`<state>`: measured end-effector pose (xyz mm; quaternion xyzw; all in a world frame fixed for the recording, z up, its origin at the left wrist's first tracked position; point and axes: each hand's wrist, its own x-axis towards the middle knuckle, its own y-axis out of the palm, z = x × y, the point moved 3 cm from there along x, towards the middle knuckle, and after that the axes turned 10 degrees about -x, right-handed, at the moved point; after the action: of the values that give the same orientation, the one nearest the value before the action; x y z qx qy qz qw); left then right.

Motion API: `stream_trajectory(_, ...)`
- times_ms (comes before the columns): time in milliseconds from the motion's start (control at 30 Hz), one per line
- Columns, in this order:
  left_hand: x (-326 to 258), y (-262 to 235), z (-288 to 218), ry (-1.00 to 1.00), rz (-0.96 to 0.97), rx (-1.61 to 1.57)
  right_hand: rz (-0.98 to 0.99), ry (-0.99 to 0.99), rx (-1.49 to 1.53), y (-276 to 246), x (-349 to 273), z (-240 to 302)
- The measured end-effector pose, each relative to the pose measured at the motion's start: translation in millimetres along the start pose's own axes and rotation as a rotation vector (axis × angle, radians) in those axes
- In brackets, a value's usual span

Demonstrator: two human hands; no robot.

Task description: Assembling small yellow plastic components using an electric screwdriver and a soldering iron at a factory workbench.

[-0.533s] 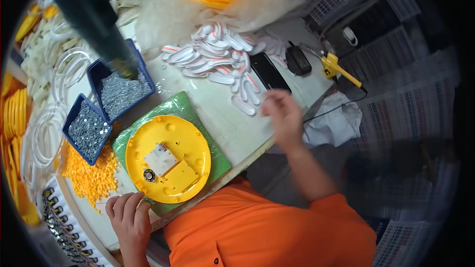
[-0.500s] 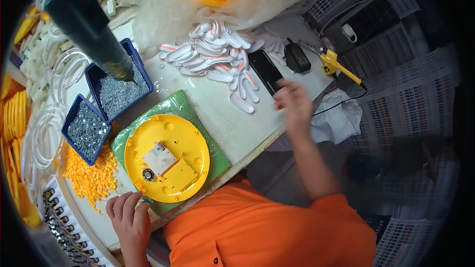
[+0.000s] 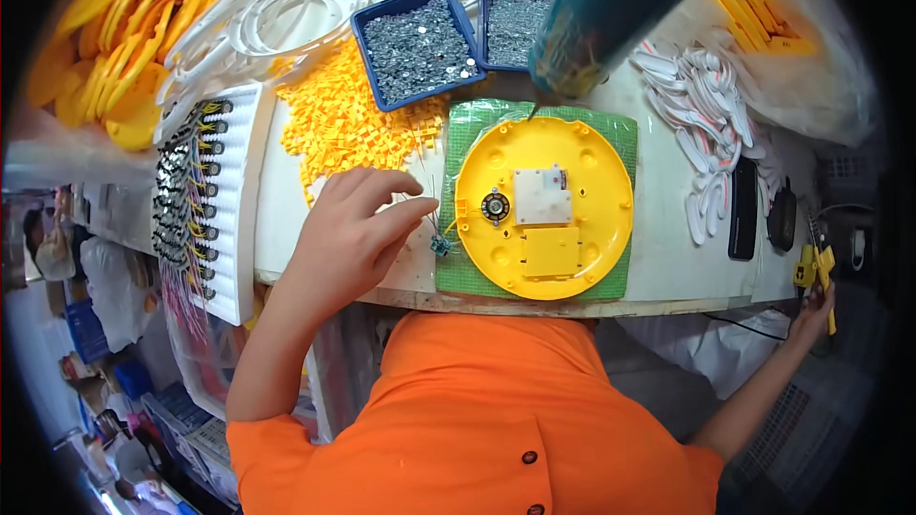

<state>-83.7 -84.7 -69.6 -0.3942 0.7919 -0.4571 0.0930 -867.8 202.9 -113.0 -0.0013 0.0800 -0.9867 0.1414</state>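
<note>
A round yellow plastic housing (image 3: 487, 267) lies on a green wrapped pad (image 3: 620, 148). Inside it are a white box (image 3: 542, 195), a yellow rectangular cover (image 3: 551, 252) and a round black part (image 3: 495, 207). My left hand (image 3: 358, 224) hovers at the housing's left edge, thumb and forefinger curved but apart, beside thin wires. Just below its fingertips is a small green circuit board (image 3: 441, 245). At the far right my right hand (image 3: 814, 313) is closed around the handle of a yellow soldering iron (image 3: 828, 300).
A teal power screwdriver (image 3: 611, 19) hangs above the bench. Blue bins of screws (image 3: 420, 86) stand behind small yellow parts (image 3: 353, 114). White curved pieces (image 3: 701, 114), a black phone (image 3: 742, 210) and a black adapter-like block (image 3: 782, 217) lie right. A white foam tray (image 3: 239, 219) holds wired parts.
My right hand has reached past the phone to the soldering iron and taken hold of it. My left hand has shifted up beside the housing. The whole view has turned.
</note>
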Motion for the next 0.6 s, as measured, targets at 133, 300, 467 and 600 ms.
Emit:
stream_trajectory(133,18.8,4.7,3.1,0.104,0.13,0.221,-0.144,-0.261,-0.191,-16.5,-19.7,25.2)
stream_trajectory(300,34.2,2.1,2.6,0.191,0.237,0.295,-0.605,-0.61,-0.268,16.8,-156.9,87.0)
stream_trajectory(467,32.1,-20.4,-4.4,0.141,0.208,0.239,0.245,-0.433,0.228,90.5,-223.9,81.2)
stream_trajectory(600,23.9,-26.3,-17.0,0.01,0.115,-0.127,0.529,-0.23,0.305,160.2,-286.5,46.9)
